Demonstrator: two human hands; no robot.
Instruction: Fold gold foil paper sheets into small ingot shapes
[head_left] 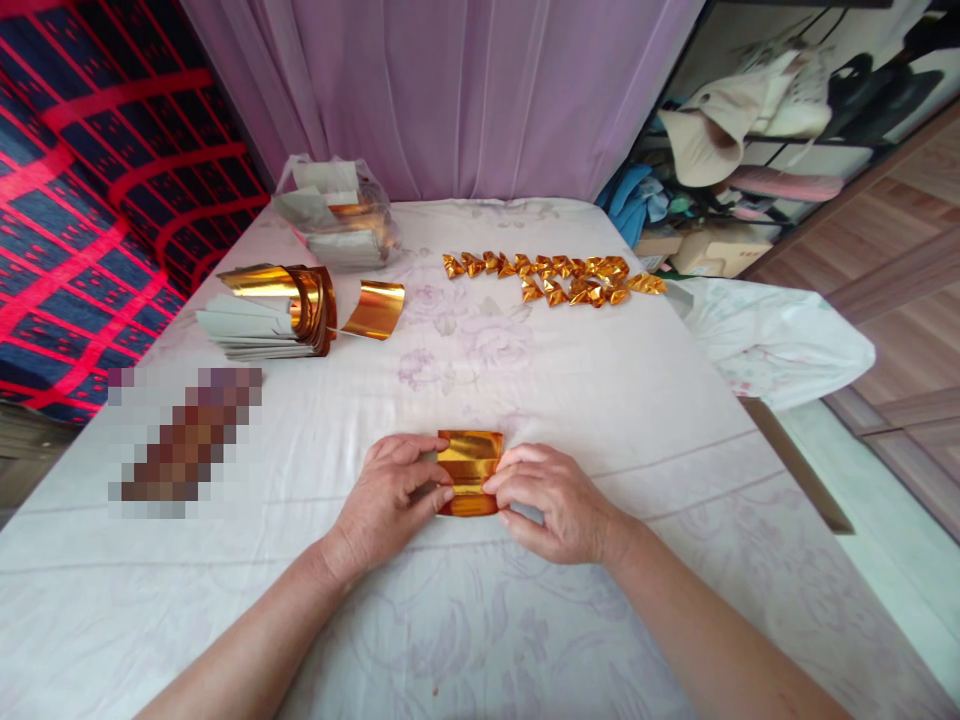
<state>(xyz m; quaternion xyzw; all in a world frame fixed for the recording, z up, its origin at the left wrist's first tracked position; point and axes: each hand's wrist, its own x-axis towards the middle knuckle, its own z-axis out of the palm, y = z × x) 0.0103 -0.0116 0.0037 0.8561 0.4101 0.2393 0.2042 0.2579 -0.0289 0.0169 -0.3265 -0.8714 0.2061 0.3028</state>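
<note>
2 bare hands pressed on 1 sheet of gold foil paper point(469, 470), low and near the middle of the cloth-covered table point(600, 400). Left hand point(390, 495) laid flat over the sheet's left edge, fingers curled partway and pinching the foil against the cloth, thumb tip on the gold surface. Right hand point(551, 500) closed in a loose pinch on the sheet's right edge, fingertips touching the foil, knuckles raised. Foil sheet partly folded, with a crease band across its middle, lying flat between both hands and touching each. Further back on the left, a stack of foil sheets point(270, 310), silver backs outward and gold faces curling up at the right end. Just beside that stack, 1 loose curled gold sheet point(375, 308), apart from the hands. Behind these, a clear plastic bag point(337, 215) holding more sheets, near the far left corner. Across the far middle and right, a row of small folded gold pieces point(559, 277), packed closely, some touching, well apart from the sheet in hand. Left of the hands, a blurred pixelated patch point(184, 440) on the cloth, contents impossible to tell. Beyond the table's far edge, a purple curtain point(450, 90); to the right, a shelf with a beige hat point(712, 125).
</note>
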